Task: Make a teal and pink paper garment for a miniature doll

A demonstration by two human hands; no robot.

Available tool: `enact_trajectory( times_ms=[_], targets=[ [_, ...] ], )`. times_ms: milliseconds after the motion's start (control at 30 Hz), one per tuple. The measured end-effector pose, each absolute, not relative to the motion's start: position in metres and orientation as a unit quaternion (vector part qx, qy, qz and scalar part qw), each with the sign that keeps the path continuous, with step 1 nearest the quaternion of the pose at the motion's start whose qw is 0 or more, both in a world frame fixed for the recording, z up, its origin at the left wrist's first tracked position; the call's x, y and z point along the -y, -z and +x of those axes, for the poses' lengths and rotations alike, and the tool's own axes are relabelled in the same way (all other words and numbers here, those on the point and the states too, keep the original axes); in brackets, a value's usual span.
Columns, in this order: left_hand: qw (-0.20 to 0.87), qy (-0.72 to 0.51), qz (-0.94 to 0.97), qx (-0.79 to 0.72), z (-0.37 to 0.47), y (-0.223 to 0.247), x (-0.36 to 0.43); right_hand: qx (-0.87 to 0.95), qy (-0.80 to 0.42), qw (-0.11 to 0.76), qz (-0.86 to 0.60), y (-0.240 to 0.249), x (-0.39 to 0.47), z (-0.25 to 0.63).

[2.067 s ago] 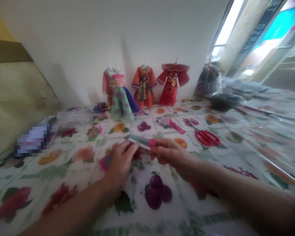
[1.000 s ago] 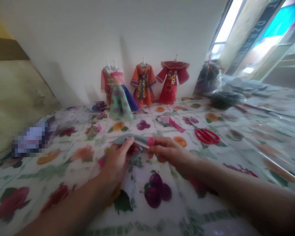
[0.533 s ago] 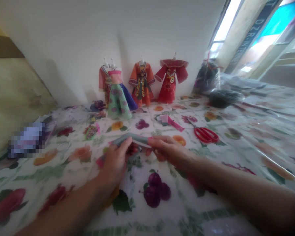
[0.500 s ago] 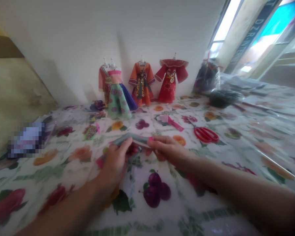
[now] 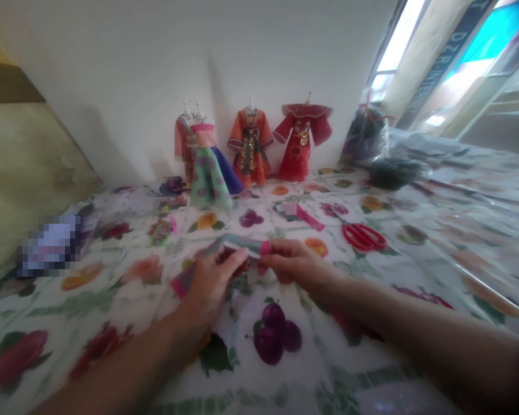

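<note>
A small piece of grey-green fabric with pink edging (image 5: 239,241) is stretched between my two hands above the table. My left hand (image 5: 214,276) pinches it near the middle, thumb on top, with a pale strip of its edge showing beside the thumb. One pink-edged end hangs out to the left, below the wrist side of that hand. My right hand (image 5: 296,262) is closed on the other end, at the pink edge, between thumb and fingers. Some fingertips under the fabric are hidden.
Red-handled scissors (image 5: 364,237) lie to the right, with a pink strip (image 5: 310,218) nearby. Small dresses on stands, one of them green (image 5: 210,178) and one red (image 5: 300,144), line the wall. Left lies a green-rimmed patch (image 5: 162,231). Plastic-wrapped bundles (image 5: 393,172) rest at right on the fruit-print tablecloth (image 5: 320,380).
My left thumb has slid to the right along the fabric, toward my right hand. More of the pink edge now shows at my right fingertips.
</note>
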State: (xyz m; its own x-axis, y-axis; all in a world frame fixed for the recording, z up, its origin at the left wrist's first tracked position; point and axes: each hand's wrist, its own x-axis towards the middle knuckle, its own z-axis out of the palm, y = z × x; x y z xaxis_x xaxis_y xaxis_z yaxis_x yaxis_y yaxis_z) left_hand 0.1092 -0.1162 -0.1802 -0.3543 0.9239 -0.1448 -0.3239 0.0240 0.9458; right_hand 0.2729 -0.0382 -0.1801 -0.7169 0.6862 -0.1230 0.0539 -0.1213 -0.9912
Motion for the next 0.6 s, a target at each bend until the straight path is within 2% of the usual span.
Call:
enact_trajectory(
  times_ms=[600],
  targets=[
    [0.475, -0.659, 0.249, -0.527, 0.1031, 0.1795, 0.1119, 0.617, -0.677, 0.246, -0.316, 0.175, 0.0369, 0.2745]
  ],
)
